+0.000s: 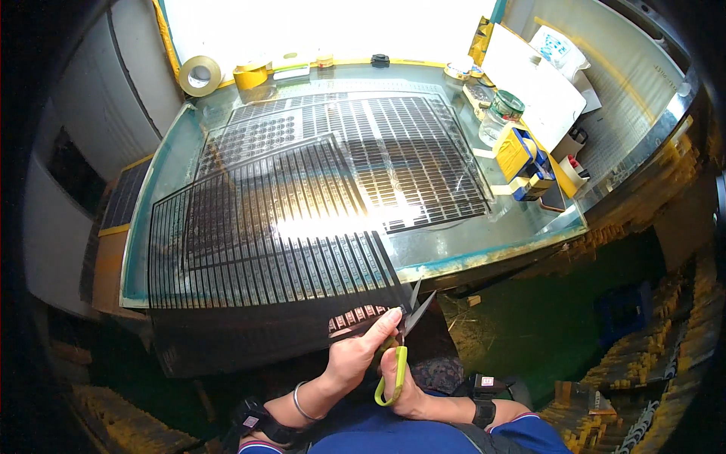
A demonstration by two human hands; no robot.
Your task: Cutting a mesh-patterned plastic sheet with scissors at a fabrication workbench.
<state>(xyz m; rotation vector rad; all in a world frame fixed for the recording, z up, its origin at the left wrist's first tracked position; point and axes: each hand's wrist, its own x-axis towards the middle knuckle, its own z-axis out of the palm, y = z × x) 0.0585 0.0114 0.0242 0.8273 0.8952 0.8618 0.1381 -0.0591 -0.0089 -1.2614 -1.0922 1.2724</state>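
A large dark film sheet (227, 265) with narrow parallel stripes hangs over the near edge of the glass-topped table. My left hand (355, 357) pinches its near right corner, thumb on top. Scissors (401, 371) with yellow-green handles are in my right hand (406, 392), just right of the left hand. Their blades stand apart and point away from me, beside the sheet's corner. Whether the blades touch the film I cannot tell. Beneath the striped sheet, another patterned film (423, 163) lies flat on the glass, partly covered.
Tape rolls (200, 76) stand along the table's (454, 253) far edge, a yellow roll (250, 76) among them. At the right are a glass jar (501, 119) and a blue tape dispenser (529, 163) with tape strips. A bright white panel (325, 30) rises behind.
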